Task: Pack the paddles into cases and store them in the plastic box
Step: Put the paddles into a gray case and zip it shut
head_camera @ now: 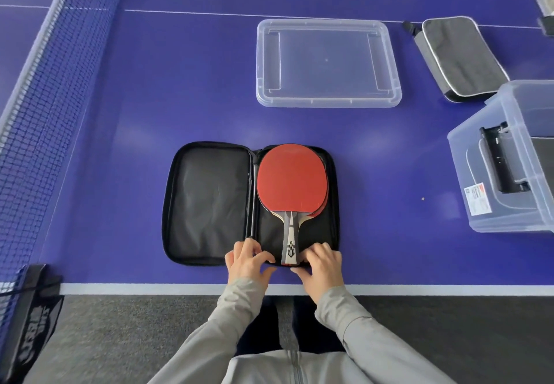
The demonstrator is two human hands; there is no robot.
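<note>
Left hand [248, 259] and right hand [322, 262] are gripping the open black case [207, 203], red paddle [289, 176] lying inside, not boxed yet.

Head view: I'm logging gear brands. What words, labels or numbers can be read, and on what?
Nothing reads clearly.
On the paddle handle, a badge: too small to read.
On the plastic box, a sticker: print blurred.
On the net post, white lettering: blurred.

Blue table [150, 83]: open black case [209, 200], clear lid [326, 62], grey case [458, 56], plastic box [515, 215].
</note>
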